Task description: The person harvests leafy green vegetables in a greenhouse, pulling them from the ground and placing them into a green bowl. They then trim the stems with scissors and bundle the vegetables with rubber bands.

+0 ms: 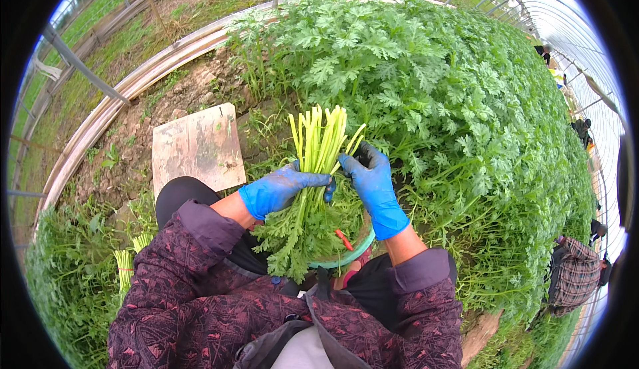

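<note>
A bunch of cut leafy greens (317,144) hangs upside down before me, pale stems upward and lobed leaves down over my lap. My left hand (284,187), in a blue glove, is wrapped around the stems at mid-bunch. On the bunch's right side, my right hand (367,174), gloved too, pinches a few stems that lean away from the others. Below the bunch shows the green rim of a round basin (344,258), partly hidden by leaves. A red-handled tool (344,239) lies at that rim; its other end is hidden.
A worn wooden board (197,147) lies on soil at my left. Dense standing greens (429,84) fill the front and right. Tied bundles of stems (124,269) lie at lower left. A person in a plaid shirt (574,274) bends at far right. Metal hoop poles (85,64) line the left.
</note>
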{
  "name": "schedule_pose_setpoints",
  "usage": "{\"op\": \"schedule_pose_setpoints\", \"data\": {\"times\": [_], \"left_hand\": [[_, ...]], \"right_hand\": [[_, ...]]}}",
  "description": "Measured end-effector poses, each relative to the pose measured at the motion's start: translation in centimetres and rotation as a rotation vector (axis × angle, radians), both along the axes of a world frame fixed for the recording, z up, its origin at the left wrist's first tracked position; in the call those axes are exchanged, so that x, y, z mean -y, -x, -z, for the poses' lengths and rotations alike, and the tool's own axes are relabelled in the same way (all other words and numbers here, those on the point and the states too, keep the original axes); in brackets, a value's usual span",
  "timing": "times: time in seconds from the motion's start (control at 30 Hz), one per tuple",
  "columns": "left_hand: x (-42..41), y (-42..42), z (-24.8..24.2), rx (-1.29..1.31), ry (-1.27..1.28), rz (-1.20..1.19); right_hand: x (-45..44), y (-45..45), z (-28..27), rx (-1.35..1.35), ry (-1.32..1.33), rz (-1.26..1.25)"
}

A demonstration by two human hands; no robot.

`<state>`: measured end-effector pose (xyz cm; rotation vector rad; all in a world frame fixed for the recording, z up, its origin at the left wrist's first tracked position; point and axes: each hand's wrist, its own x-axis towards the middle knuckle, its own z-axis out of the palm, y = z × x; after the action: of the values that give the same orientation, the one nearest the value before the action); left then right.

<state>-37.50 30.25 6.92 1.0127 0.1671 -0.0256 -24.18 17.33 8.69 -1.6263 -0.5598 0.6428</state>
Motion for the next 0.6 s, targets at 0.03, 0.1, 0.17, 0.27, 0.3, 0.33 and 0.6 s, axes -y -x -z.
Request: {"op": "schedule_pose_setpoints", "data": {"times": [0.03,0.1,0.17,0.27,0.3,0.33,0.6], "left_hand": [[0.1,0.0,0.0,-0.010,0.008,-0.006],[0.2,0.0,0.1,-0.005,0.022,0.007],[0.3,0.0,0.0,-0.006,-0.071,0.008],[0.2,0.0,-0.3,-0.012,-0.131,0.032],[0.2,0.0,-0.4,-0.015,-0.137,0.043],[0.1,0.0,-0.6,0.002,-0.116,0.045],[0.0,0.2,-1.3,0.074,-0.085,0.051]], "right_hand": [[-0.1,0.0,-0.1,0.009,-0.031,0.020],[-0.3,-0.1,-0.5,0.012,-0.188,0.065],[-0.4,-0.4,-1.0,0.004,-0.210,0.136],[-0.3,-0.8,-1.9,-0.142,-0.240,0.141],[-0.2,-0.9,-2.2,-0.158,-0.263,0.116],[-0.1,-1.1,-2.5,-0.157,-0.226,0.124],[0.5,-2.7,-2.8,-0.054,-0.166,0.134]]}}
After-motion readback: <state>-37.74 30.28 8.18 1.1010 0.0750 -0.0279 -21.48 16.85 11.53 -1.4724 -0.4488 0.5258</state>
